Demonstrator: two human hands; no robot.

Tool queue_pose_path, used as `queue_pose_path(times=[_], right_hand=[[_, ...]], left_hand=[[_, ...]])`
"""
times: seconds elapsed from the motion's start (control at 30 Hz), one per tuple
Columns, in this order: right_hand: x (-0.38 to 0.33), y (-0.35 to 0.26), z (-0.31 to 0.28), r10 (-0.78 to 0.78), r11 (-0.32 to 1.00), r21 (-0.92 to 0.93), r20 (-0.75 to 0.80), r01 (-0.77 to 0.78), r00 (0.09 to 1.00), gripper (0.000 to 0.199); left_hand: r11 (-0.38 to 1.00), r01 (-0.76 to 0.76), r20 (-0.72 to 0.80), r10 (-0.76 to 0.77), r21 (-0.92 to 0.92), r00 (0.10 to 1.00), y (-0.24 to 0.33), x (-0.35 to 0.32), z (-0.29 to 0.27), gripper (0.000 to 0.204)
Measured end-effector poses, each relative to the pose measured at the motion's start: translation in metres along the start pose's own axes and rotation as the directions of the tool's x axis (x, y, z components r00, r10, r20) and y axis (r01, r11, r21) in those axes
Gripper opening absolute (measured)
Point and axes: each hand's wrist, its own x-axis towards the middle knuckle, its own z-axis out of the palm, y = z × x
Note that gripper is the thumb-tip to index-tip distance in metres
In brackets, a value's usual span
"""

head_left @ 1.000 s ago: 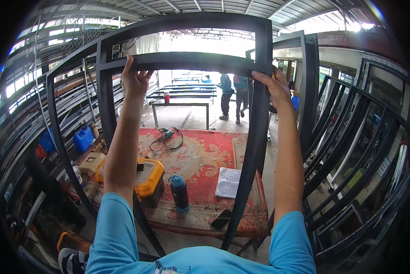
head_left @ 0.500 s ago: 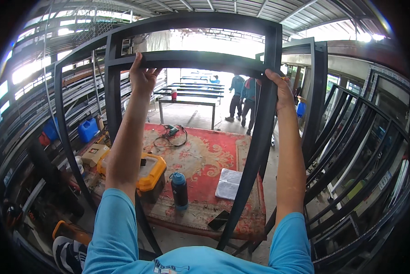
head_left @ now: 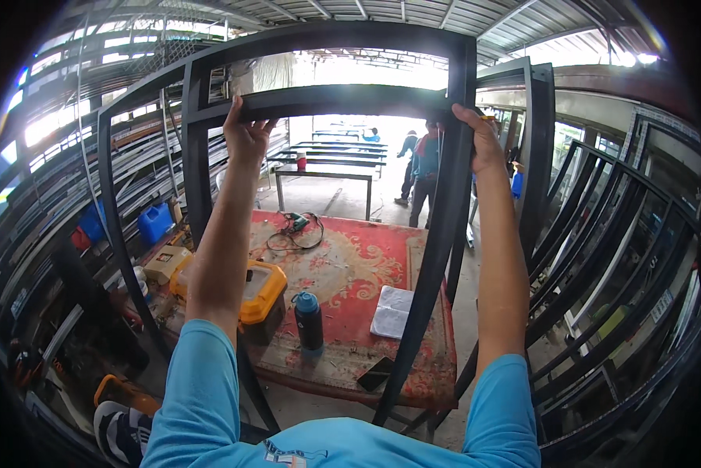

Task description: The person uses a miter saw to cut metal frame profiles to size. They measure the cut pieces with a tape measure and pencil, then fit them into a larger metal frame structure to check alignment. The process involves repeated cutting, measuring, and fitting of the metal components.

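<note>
A tall black metal frame (head_left: 431, 257) stands upright before me, with a black crossbar (head_left: 335, 101) spanning its upper part. My left hand (head_left: 249, 136) grips the crossbar near its left end, thumb in front and fingers curled underneath. At the bar's other end my right hand (head_left: 484, 140) is closed around the right upright, its thumb at the joint with the bar. The fingers behind that upright are partly hidden. A small yellow thing shows beside this hand, too small to name.
Behind the frame, a carpet-covered table (head_left: 350, 257) bears a corded power tool (head_left: 296, 222), an orange toolbox (head_left: 264, 292), a bottle (head_left: 309, 324), paper (head_left: 393, 312) and a phone (head_left: 376, 374). Black frames (head_left: 600, 210) lean at right. People (head_left: 424, 168) stand farther off.
The crossbar's right end has risen, so the bar now sits more level against the upright. My right hand has moved up slightly with it. My left hand keeps its grip. People in back have shifted.
</note>
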Motion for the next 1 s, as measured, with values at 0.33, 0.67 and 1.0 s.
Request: queue_pose_path(times=[0.33, 0.67, 1.0], right_hand=[[-0.013, 0.005, 0.026, -0.178, 0.982, 0.062, 0.03, 0.176, 0.984, 0.023], [-0.013, 0.006, 0.028, -0.251, 0.968, 0.01, 0.018, 0.251, 0.968, 0.02], [0.018, 0.01, -0.028, -0.451, 0.836, -0.355, -0.008, 0.419, 0.893, 0.045]], left_hand=[[1.0, 0.02, 0.027, -0.02, 0.019, 0.999, 0.004, 0.001, 0.012, 0.041], [0.996, 0.067, 0.018, -0.068, 0.066, 0.998, 0.016, 0.007, 0.007, 0.038], [0.96, -0.063, 0.315, -0.027, 0.272, 0.949, 0.014, 0.031, -0.017, 0.028]])
